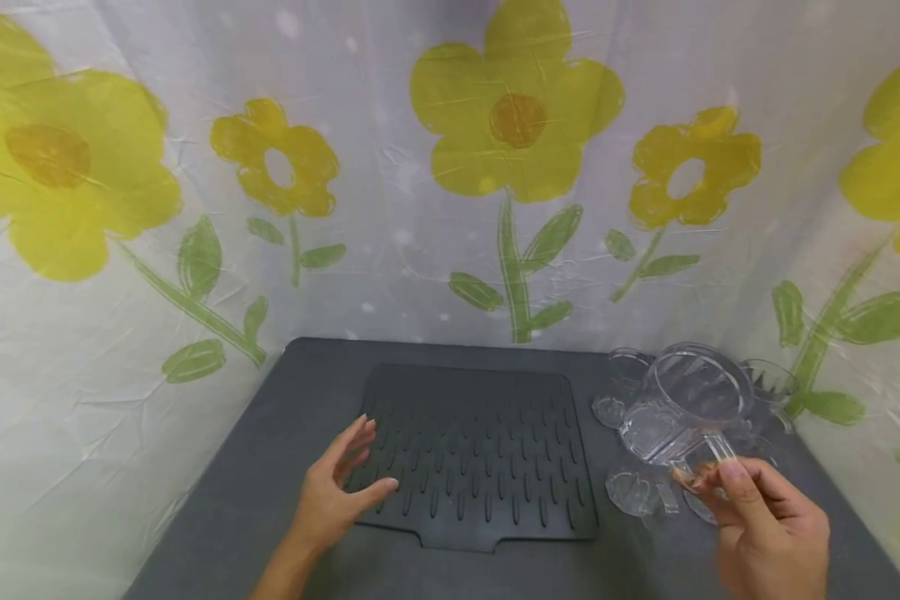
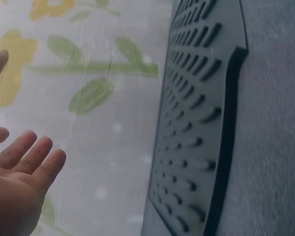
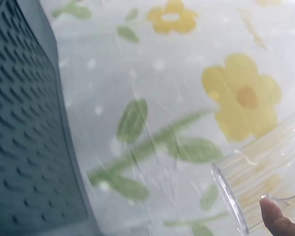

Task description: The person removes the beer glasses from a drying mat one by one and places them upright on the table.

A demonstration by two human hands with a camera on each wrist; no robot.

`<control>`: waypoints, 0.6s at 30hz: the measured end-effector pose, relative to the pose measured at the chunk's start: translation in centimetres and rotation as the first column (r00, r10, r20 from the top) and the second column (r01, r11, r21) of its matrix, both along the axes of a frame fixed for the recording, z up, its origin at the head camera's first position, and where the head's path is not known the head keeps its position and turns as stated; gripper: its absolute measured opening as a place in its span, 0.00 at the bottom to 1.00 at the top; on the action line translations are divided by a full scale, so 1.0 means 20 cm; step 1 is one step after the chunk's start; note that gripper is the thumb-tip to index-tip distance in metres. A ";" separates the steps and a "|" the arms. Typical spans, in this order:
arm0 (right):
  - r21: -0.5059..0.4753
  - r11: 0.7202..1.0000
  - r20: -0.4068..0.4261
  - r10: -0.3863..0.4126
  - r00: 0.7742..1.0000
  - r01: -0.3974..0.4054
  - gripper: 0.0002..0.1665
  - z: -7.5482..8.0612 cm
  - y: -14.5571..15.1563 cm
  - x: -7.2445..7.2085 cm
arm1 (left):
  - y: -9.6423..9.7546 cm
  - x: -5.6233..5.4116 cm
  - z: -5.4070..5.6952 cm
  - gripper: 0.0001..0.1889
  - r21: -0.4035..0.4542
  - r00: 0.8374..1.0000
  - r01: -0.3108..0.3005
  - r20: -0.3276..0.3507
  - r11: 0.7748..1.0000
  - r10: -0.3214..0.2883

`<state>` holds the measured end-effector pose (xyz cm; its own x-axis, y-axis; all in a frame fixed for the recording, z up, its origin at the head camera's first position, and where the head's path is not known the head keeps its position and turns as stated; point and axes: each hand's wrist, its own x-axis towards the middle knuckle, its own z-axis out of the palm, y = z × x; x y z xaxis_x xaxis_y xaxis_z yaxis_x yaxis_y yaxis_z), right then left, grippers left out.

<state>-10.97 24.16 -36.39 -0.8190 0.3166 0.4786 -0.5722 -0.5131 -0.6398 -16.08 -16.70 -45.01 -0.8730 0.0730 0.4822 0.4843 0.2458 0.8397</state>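
My right hand [image 1: 772,525] pinches the handle of a clear mug [image 1: 690,392] at the right. The mug's wide round mouth faces up, and it overlaps other clear cups behind it. In the right wrist view the mug [image 3: 255,182] shows at the lower right, with my thumb [image 3: 275,216] at its handle. My left hand [image 1: 337,483] holds nothing, its fingers and thumb spread apart. It overlaps the left edge of a black ridged drying mat [image 1: 472,442]. The left wrist view has the left hand [image 2: 19,191] with its fingers extended beside the mat [image 2: 201,142].
Several clear cups, among them one at the back right [image 1: 771,382] and a low one [image 1: 632,493], stand around the held mug on the dark grey tabletop [image 1: 247,500]. A white curtain [image 1: 390,267] with yellow flowers rises along the back and sides.
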 end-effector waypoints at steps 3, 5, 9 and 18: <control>-0.012 0.996 0.027 -0.088 0.996 0.089 0.11 0.00 0.06 0.00 | -0.03 0.00 -0.01 0.44 0.010 1.000 -0.018 -0.003 1.000 0.018; -0.035 0.991 0.028 -0.129 0.991 0.130 0.10 0.00 0.10 0.00 | -0.05 0.00 -0.02 0.44 0.010 1.000 -0.029 -0.008 1.000 0.029; -0.096 0.978 -0.017 -0.189 0.982 0.187 0.10 -0.01 0.19 -0.01 | -0.10 -0.01 -0.03 0.44 0.018 0.999 -0.046 -0.006 0.999 0.046; -0.165 0.986 -0.217 -0.052 0.975 0.016 0.17 -0.10 0.50 -0.08 | -0.15 -0.01 -0.08 0.46 0.061 0.999 -0.048 -0.017 0.997 0.050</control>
<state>-12.60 34.15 -38.45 -0.6871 0.4298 0.5858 -0.7080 -0.5770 -0.4071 -16.26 -19.68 -46.60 -0.8656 0.0004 0.5007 0.4887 0.2185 0.8447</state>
